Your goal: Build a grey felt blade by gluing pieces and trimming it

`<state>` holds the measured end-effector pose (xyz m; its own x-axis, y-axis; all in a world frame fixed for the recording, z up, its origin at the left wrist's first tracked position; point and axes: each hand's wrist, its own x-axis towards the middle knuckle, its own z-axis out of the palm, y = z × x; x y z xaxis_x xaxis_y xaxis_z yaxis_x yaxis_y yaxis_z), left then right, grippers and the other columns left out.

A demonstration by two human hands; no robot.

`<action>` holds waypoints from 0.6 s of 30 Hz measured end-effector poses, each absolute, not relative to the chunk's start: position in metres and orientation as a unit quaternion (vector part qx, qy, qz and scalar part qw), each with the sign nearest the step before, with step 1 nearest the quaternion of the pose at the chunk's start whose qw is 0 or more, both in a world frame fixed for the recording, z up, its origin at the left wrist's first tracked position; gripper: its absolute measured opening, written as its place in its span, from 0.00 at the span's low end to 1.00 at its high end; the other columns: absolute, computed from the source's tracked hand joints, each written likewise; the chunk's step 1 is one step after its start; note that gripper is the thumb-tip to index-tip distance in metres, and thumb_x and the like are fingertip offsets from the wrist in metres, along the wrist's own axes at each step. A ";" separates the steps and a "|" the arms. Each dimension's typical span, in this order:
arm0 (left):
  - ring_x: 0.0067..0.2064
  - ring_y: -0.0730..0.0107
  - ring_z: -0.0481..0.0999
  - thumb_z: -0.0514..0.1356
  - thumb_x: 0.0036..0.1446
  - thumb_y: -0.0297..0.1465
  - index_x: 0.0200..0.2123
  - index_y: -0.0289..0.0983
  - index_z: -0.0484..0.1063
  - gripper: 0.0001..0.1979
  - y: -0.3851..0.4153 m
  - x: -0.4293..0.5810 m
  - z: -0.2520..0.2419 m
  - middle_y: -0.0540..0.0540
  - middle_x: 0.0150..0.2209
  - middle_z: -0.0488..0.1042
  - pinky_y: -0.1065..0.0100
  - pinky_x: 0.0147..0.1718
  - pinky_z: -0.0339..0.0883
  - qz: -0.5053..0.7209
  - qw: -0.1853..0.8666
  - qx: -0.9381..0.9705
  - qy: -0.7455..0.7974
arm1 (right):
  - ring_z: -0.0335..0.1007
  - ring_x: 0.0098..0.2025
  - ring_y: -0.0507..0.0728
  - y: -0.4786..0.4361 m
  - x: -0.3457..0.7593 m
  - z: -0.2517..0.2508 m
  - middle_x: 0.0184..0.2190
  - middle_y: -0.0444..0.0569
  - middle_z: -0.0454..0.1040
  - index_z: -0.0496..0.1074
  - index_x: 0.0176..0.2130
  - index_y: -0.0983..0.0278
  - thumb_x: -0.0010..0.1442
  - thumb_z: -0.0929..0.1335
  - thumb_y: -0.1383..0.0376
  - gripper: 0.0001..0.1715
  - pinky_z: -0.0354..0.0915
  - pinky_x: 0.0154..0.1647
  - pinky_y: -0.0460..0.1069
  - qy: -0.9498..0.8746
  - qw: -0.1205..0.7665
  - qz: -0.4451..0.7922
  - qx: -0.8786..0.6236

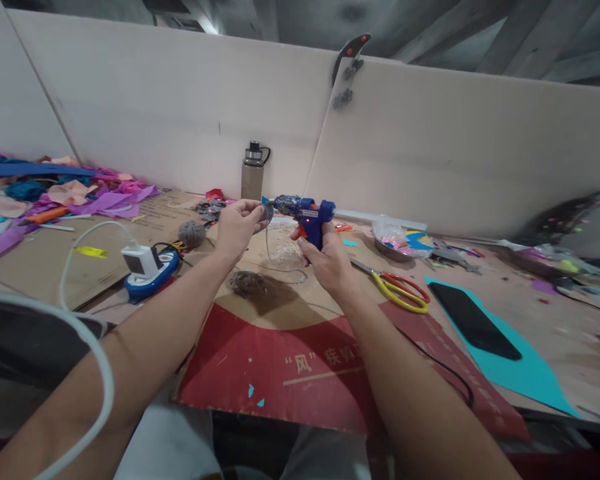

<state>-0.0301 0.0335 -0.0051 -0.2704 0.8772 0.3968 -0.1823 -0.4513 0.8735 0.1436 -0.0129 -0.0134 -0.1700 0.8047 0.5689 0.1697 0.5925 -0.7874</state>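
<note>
Cardboard-covered table (530,313) with yellow-handled scissors (397,288), teal sheet (530,373), steel bottle (253,175), grey yarn ball (192,233) and pink scraps (110,200).

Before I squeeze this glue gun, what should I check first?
1. Right hand grips the glue gun firmly: ok.
2. Red light on the gun glows: ok.
3. Nozzle meets the gray piece held in the left hand: cannot tell, too small to see contact.
4. Left fingertips well away from the nozzle: not ok, they sit right beside it.
5. Scissors and phone away from both hands: ok, they lie off to the right.
6. Glue left in the gun: cannot tell.
</note>
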 end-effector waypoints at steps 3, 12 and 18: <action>0.28 0.73 0.76 0.64 0.47 0.29 0.29 0.32 0.72 0.06 0.033 -0.029 -0.006 0.47 0.26 0.74 0.65 0.37 0.75 0.705 0.372 0.478 0.369 | 0.64 0.33 0.52 -0.013 0.143 -0.013 0.36 0.46 0.70 0.63 0.43 0.60 0.55 0.64 0.67 0.12 0.61 0.32 0.49 -0.713 0.540 0.280 -0.348; 0.29 0.73 0.76 0.65 0.47 0.31 0.30 0.33 0.73 0.08 0.034 -0.030 -0.009 0.48 0.26 0.74 0.65 0.36 0.75 0.703 0.356 0.497 0.363 | 0.65 0.35 0.54 -0.015 0.143 -0.013 0.34 0.46 0.70 0.64 0.41 0.60 0.55 0.64 0.66 0.11 0.62 0.36 0.51 -0.714 0.527 0.268 -0.375; 0.29 0.72 0.75 0.65 0.46 0.33 0.29 0.33 0.74 0.09 0.034 -0.031 -0.009 0.48 0.26 0.74 0.65 0.36 0.75 0.698 0.327 0.514 0.376 | 0.65 0.35 0.55 -0.015 0.143 -0.012 0.34 0.46 0.70 0.64 0.42 0.59 0.55 0.64 0.66 0.12 0.62 0.40 0.53 -0.717 0.528 0.238 -0.388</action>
<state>-0.0314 0.0344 -0.0089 -0.2571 0.8432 0.4722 -0.0697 -0.5035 0.8612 0.1427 -0.0147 -0.0120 -0.1413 0.8078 0.5722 0.3046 0.5855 -0.7513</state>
